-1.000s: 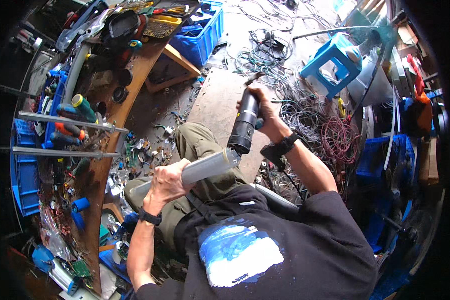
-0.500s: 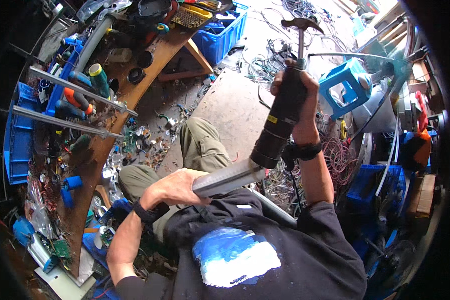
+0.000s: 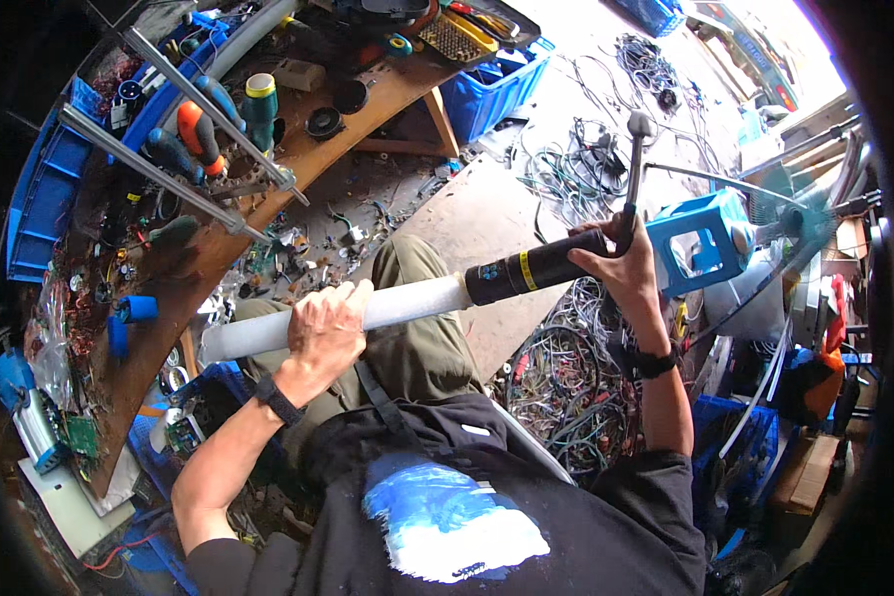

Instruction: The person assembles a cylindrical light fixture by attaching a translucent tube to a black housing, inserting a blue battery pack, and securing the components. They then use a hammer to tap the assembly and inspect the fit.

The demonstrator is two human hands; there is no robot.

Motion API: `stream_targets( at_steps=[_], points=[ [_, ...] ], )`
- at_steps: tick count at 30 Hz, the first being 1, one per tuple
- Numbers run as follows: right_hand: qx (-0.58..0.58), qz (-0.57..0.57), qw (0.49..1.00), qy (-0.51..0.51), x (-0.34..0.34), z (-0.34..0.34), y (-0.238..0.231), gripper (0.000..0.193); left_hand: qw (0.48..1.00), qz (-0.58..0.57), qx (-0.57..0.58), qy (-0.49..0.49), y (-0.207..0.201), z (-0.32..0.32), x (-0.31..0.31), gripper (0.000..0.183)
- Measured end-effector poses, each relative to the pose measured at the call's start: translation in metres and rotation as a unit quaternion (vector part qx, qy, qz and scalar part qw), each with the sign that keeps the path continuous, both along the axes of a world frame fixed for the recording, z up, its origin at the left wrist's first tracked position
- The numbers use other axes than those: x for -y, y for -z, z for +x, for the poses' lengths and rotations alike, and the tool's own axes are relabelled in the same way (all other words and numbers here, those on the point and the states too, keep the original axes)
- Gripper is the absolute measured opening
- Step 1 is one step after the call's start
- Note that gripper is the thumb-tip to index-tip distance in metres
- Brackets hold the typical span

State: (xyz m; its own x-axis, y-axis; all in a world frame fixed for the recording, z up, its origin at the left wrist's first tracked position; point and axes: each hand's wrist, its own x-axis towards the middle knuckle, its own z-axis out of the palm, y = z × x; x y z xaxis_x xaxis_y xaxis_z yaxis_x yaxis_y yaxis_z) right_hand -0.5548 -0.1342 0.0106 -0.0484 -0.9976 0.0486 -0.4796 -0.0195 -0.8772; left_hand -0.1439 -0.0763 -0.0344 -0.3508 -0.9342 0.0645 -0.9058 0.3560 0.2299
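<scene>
A long whitish tube (image 3: pixel 417 303) with a black cylinder (image 3: pixel 521 273) on its right end lies nearly level above my lap. The black part bears a yellow band. My left hand (image 3: pixel 323 333) is closed over the white tube partway along, and the tube sticks out to the left past my fingers. At the black cylinder's right end, my right hand (image 3: pixel 621 268) has its thumb against it. That same hand also holds a hammer (image 3: pixel 634 174) upright, its metal head uppermost. Some right-hand fingers are hidden behind the handle and cylinder.
To the left, a wooden bench (image 3: pixel 184 328) carries tools, a green-and-yellow container (image 3: pixel 260 109) and two metal rods (image 3: pixel 194 94) jutting over its edge. A blue stool (image 3: pixel 705 238) stands right of my right hand. Tangled cables (image 3: pixel 576 387) cover the floor; a blue crate (image 3: pixel 497 94) stands ahead.
The tube and black cylinder have swung from a steep tilt to nearly level. My left hand now lies across the tube's white part. The hammer, still in my right hand, has turned and come lower.
</scene>
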Motion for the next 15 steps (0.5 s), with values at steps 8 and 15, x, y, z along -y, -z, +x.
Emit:
stream_targets(
  at_steps=[8,15],
  points=[
    [0.209,0.059,0.976,0.016,-0.015,-0.012,0.054,0.036,0.996,0.005,-0.073,-0.050,0.013,0.001,-0.012,0.031],
    [0.277,0.107,0.954,0.037,-0.047,-0.009,0.096,0.049,0.998,-0.005,-0.057,-0.024,0.031,0.005,-0.009,0.034]
  ],
)
